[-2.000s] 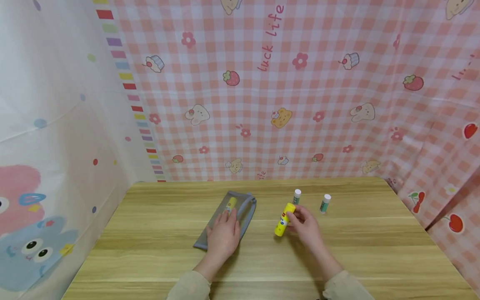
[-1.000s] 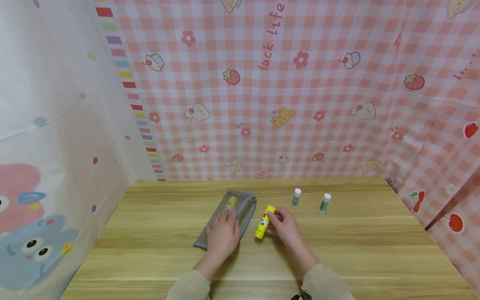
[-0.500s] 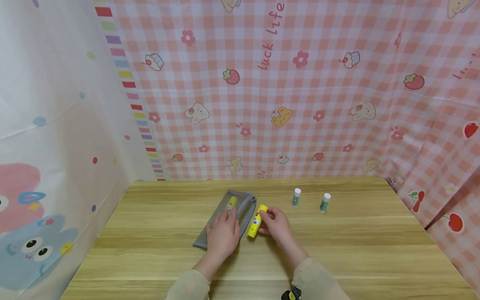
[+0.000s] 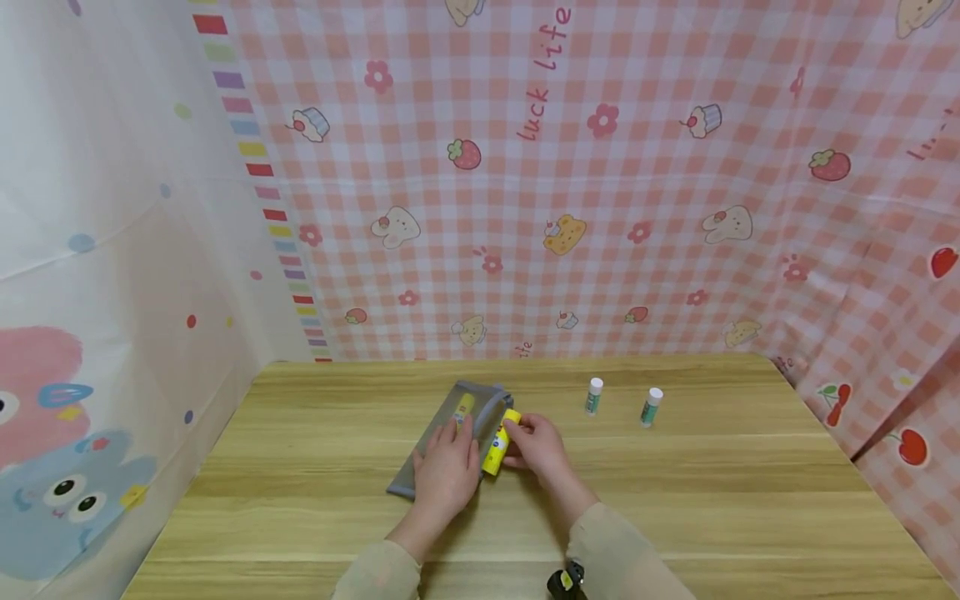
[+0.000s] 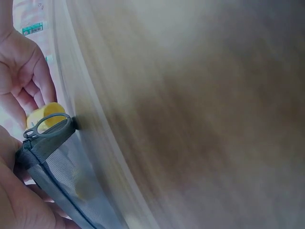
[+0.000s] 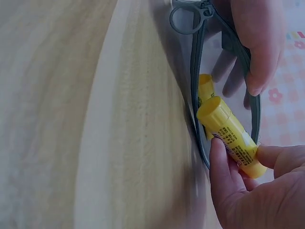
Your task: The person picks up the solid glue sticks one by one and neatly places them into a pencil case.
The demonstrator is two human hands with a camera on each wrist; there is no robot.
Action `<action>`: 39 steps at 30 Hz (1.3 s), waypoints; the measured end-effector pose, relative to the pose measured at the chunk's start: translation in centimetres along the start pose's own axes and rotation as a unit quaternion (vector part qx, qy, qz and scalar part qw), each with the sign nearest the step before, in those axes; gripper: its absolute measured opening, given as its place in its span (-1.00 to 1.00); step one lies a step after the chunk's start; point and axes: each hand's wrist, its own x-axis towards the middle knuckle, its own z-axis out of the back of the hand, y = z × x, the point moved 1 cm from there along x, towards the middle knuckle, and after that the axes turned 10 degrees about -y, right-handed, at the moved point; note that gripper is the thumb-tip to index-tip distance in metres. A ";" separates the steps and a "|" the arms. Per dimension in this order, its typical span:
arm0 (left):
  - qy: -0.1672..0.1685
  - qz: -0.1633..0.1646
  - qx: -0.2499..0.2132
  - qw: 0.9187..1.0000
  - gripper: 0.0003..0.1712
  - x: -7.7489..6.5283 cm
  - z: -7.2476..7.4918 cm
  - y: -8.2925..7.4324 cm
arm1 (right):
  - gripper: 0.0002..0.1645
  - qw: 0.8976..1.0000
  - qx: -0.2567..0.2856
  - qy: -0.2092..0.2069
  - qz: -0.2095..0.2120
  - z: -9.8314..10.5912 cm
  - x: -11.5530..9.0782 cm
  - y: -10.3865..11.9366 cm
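A grey mesh zip pouch (image 4: 423,454) lies on the table, its zipped side gaping. My left hand (image 4: 446,471) lies over it; in the right wrist view the thumb is at the raised edge of the opening, with the fingers behind the mesh. One yellow glue stick (image 6: 206,88) is inside the pouch. My right hand (image 4: 542,446) pinches another yellow glue stick (image 4: 501,443) between thumb and fingers, at the pouch's mouth. The zip's ring pull (image 6: 183,20) hangs at the end of the opening.
Two small green tubes with white caps (image 4: 593,397) (image 4: 651,407) stand on the wooden table (image 4: 712,508), back and right of the pouch. A pink checked curtain (image 4: 525,183) hangs behind the table, a white one (image 4: 210,250) at the left.
My right hand has carried the yellow glue stick leftward from near the green tubes to the pouch's opening. The left hand and pouch have stayed in place.
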 end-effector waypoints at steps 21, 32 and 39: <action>-0.007 0.001 -0.006 1.000 -0.47 0.1 0.3 0.0 | -0.64 0.998 -0.054 -0.011 -0.027 -1.5 1.0 0.3; -0.012 -0.004 -0.007 1.000 -0.47 0.1 0.1 0.0 | -0.73 0.997 -0.069 -0.014 -0.031 -1.5 1.2 0.4; -0.017 -0.006 -0.006 1.000 -0.48 0.0 0.0 0.0 | -0.67 0.998 -0.048 -0.002 -0.044 -1.5 1.1 0.5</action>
